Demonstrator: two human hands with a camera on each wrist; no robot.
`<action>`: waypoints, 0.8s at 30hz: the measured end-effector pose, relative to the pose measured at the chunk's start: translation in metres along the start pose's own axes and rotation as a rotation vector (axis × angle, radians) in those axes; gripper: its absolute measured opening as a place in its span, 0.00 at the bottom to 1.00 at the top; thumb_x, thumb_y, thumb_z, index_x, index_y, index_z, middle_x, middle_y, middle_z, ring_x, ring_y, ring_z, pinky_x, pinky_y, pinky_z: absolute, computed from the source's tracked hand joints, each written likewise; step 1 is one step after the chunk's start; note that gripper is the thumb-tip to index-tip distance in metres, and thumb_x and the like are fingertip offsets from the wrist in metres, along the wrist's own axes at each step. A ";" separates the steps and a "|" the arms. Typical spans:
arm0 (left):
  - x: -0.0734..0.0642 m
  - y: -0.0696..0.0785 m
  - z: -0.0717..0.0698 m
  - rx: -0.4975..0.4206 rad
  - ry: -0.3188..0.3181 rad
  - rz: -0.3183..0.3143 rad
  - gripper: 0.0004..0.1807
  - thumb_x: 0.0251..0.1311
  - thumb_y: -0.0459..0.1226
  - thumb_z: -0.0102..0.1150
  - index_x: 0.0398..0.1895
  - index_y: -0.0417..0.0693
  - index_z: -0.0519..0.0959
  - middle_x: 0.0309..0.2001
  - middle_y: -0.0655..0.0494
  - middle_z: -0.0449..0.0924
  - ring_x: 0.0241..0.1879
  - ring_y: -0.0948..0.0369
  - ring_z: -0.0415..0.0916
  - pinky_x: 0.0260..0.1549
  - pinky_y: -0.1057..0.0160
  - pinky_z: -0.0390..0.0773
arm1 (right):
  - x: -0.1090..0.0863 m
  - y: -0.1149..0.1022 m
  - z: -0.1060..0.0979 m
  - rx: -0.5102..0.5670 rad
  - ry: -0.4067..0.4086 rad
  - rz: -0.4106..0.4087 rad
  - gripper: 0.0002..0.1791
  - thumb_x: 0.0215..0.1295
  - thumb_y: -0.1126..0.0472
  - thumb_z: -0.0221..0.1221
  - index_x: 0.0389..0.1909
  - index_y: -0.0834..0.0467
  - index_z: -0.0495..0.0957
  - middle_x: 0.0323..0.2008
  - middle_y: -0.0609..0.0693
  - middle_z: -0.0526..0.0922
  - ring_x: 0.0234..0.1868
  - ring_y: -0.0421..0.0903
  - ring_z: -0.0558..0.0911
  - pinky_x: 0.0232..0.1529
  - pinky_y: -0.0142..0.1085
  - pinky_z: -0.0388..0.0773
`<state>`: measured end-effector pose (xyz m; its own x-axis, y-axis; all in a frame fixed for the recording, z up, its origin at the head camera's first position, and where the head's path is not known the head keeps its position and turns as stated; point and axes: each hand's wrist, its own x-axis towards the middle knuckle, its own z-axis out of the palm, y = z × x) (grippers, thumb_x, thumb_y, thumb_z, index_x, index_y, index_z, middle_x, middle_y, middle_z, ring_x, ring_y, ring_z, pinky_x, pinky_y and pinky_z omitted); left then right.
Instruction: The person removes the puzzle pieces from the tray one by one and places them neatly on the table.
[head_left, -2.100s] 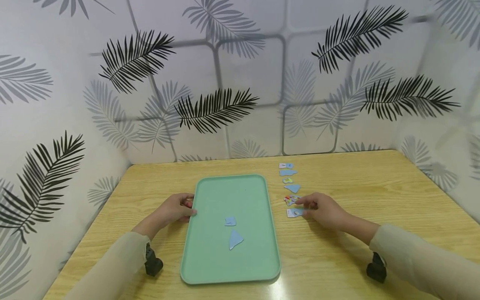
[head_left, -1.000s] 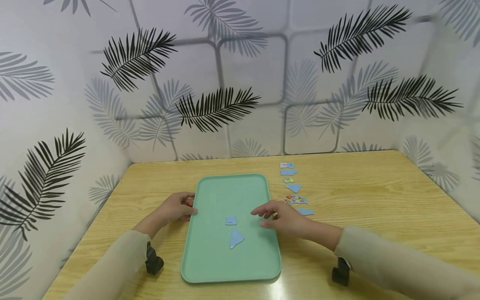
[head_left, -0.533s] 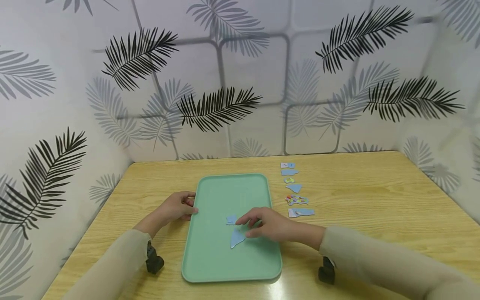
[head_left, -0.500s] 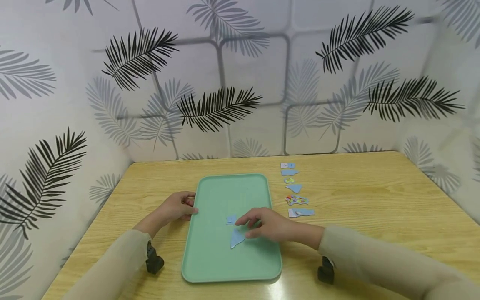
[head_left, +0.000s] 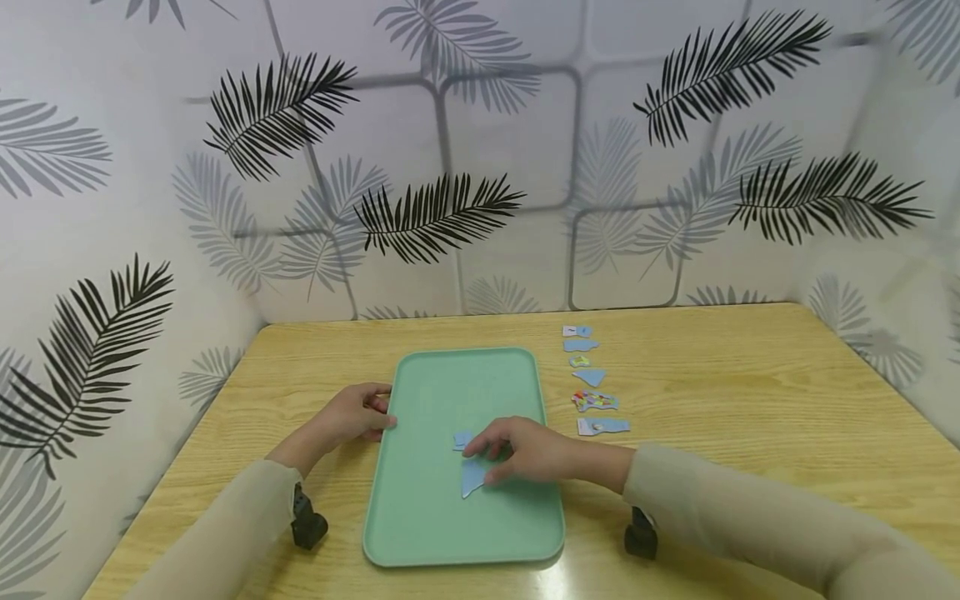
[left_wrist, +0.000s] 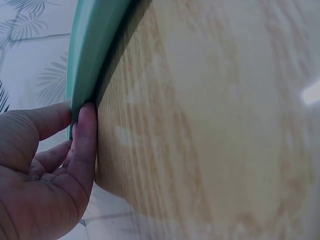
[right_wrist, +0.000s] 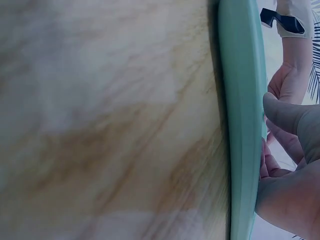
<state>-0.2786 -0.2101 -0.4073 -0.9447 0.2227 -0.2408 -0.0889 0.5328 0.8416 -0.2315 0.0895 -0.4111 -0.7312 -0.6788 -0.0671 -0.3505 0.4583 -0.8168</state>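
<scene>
My left hand grips the left rim of a pale green tray; in the left wrist view its thumb lies on the rim and a finger reaches underneath. Inside the tray are a blue triangular puzzle-like piece and a small squarish blue piece. Over these hovers my right hand, its index fingertip near the triangle's upper end and its thumb at the triangle's right edge, a gap between them. Part of both pieces is hidden under the fingers. In the right wrist view, the tray's wall hides the pieces.
Right of the tray, flat pieces lie in a column on the wooden table: a blue strip, a multicoloured piece, a blue triangle, a yellow-green piece and others behind. A leaf-patterned wall stands at the back.
My right hand has moved left from the blue strip on the table, into the tray, and closer to the triangular piece. The left hand stays at the rim.
</scene>
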 end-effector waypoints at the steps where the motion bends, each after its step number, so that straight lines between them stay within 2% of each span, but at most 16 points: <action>1: 0.000 0.000 0.000 0.000 -0.002 0.000 0.32 0.61 0.27 0.63 0.68 0.32 0.63 0.40 0.46 0.70 0.35 0.57 0.73 0.34 0.61 0.82 | 0.000 0.000 0.000 -0.005 0.001 -0.001 0.20 0.55 0.64 0.70 0.50 0.53 0.83 0.45 0.44 0.78 0.46 0.44 0.74 0.49 0.38 0.72; 10: -0.001 0.001 0.001 0.003 -0.006 0.004 0.33 0.61 0.27 0.62 0.68 0.32 0.63 0.41 0.45 0.70 0.35 0.57 0.74 0.35 0.60 0.82 | 0.000 -0.002 0.003 -0.079 -0.003 -0.054 0.21 0.53 0.64 0.72 0.50 0.55 0.84 0.38 0.46 0.75 0.41 0.44 0.72 0.44 0.34 0.70; 24: -0.002 0.003 0.001 -0.004 -0.005 0.006 0.32 0.61 0.27 0.62 0.68 0.31 0.63 0.41 0.45 0.70 0.33 0.57 0.74 0.34 0.60 0.82 | 0.002 -0.003 0.004 -0.179 0.004 -0.130 0.18 0.52 0.65 0.72 0.47 0.58 0.85 0.40 0.45 0.76 0.39 0.42 0.73 0.43 0.32 0.72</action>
<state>-0.2764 -0.2082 -0.4053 -0.9436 0.2302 -0.2382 -0.0844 0.5283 0.8449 -0.2296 0.0852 -0.4112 -0.6751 -0.7369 0.0345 -0.5398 0.4615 -0.7040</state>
